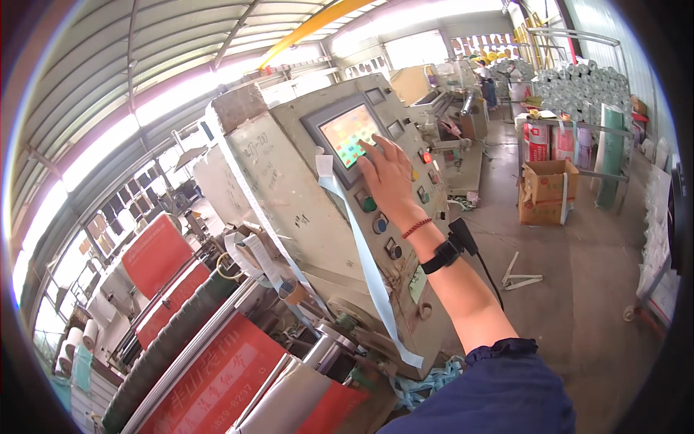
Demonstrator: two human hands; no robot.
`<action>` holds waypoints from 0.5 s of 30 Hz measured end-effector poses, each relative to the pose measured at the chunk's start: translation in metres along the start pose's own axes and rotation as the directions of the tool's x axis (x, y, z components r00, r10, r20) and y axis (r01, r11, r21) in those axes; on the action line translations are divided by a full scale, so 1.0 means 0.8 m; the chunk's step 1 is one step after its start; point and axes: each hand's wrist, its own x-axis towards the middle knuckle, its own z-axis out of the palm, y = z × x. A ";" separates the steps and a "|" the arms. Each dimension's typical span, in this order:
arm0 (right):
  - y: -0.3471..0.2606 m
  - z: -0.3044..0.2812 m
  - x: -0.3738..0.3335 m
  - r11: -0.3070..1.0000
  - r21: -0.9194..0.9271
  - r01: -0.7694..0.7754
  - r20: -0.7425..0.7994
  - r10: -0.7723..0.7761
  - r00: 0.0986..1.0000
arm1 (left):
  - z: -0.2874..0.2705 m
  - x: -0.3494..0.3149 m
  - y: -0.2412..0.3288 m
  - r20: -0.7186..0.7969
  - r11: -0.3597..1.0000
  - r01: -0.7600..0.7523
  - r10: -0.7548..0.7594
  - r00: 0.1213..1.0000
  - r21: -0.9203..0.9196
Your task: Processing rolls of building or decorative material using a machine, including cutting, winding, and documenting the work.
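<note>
My right hand [390, 177] reaches up to the touchscreen [345, 136] on the slanted face of a large grey machine cabinet [289, 173]. Its fingers are stretched out and hold nothing. The fingertips are at the screen's right side, over the coloured tiles; whether they press it I cannot tell. Below the hand, the panel carries a green button [369, 204], a blue button [380, 226] and a black knob [392, 249]. A red light [426, 157] glows to the right of the hand. A pale blue strip [365, 260] hangs from beside the screen. My left hand is out of view.
Red printed sheeting [217, 372] runs over rollers at lower left. Blue scraps [430, 383] lie at the cabinet's foot. White strips [520, 278] lie on the floor. A cardboard box [547, 194] stands at right by a metal rack, with stacked rolls [582, 94] behind.
</note>
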 end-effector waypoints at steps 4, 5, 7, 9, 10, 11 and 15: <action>0.014 -0.005 0.016 0.976 -0.182 0.122 0.004 -0.124 0.992 | 0.012 0.003 0.018 0.042 0.992 0.032 -0.037 0.998 0.122; 0.012 -0.012 0.022 0.965 -0.223 0.137 0.016 -0.137 0.990 | 0.017 0.001 0.020 0.055 0.977 0.032 -0.044 0.998 0.213; -0.023 -0.024 0.009 0.982 -0.021 0.190 -0.015 -0.190 0.982 | 0.025 -0.008 -0.016 0.029 0.995 0.018 -0.021 0.999 0.099; -0.100 -0.038 -0.046 0.866 0.476 0.152 -0.008 -0.168 0.986 | 0.042 -0.019 -0.085 -0.015 0.999 0.009 -0.008 1.000 0.043; -0.138 -0.047 -0.094 0.646 0.763 -0.013 0.098 -0.096 0.991 | 0.039 -0.040 -0.075 0.107 0.970 0.239 -0.234 0.966 -0.038; -0.166 -0.064 -0.148 0.597 0.790 -0.137 0.297 -0.178 0.938 | 0.033 -0.049 -0.068 0.075 0.976 0.163 -0.175 0.982 0.141; -0.257 -0.023 -0.348 0.826 0.546 -0.140 0.743 -0.400 0.537 | 0.028 -0.054 -0.027 -0.036 0.907 0.419 -0.420 0.907 -0.037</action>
